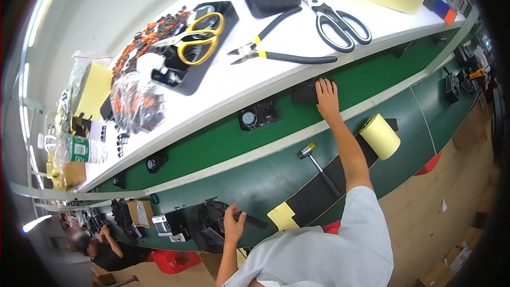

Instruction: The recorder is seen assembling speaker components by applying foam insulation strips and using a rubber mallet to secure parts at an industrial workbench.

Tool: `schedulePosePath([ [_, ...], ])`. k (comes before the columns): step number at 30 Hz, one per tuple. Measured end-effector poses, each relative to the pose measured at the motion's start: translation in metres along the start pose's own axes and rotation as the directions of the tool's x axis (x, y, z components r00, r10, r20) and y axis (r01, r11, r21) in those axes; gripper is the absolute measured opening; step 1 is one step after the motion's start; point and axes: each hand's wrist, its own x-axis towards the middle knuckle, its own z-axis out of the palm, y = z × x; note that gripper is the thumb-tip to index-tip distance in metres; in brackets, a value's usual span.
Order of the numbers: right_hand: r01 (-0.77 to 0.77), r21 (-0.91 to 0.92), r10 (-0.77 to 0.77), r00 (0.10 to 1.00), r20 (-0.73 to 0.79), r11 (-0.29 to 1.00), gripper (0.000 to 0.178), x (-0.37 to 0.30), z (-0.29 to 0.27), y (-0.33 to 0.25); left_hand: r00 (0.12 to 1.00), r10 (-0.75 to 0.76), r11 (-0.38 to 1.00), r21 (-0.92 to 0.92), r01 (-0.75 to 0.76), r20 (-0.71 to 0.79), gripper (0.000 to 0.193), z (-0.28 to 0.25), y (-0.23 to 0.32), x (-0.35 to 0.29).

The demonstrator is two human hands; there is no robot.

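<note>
My right hand (327, 97) reaches far forward onto the green conveyor belt (366, 82). Its fingers lie over the right end of a black box-shaped housing (304, 94) and grip it there. To its left on the belt sits an open black housing with a round speaker (258, 116). Nearer my body, my left hand (234, 224) is at a heap of black parts (208, 227), its fingers curled. A dark strip (256, 221) shows beside the thumb; what these fingers hold is hard to make out.
A hammer (319, 167) lies on a black mat (313, 196), near a yellow roll (380, 136). The white shelf (234, 82) above the belt holds cutters (281, 56), black-handled scissors (340, 26) and yellow scissors (199, 40). Another person (114, 250) sits at the far left.
</note>
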Motion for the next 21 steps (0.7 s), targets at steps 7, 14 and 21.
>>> schedulePosePath([
  [7, -0.068, 0.194, 0.076, 0.996, -0.036, 0.979, 0.066, -0.067, 0.006, -0.007, 0.867, 0.492, 0.802, 0.347, -0.487, 0.079, 0.018, -0.003, 0.09, 0.233],
  [14, -0.222, 0.64, 0.247, 0.968, 0.052, 0.736, 0.023, -0.108, -0.067, -0.077, 0.656, 0.663, 0.271, 0.702, -0.658, 0.359, 0.029, 0.071, 0.096, 0.463],
  [21, -0.655, 0.595, 0.202, 0.733, 0.649, 0.467, 0.009, -0.272, -0.113, -0.125, 0.772, 0.378, 0.225, 0.758, -0.612, 0.51, 0.028, 0.134, 0.179, 0.478],
])
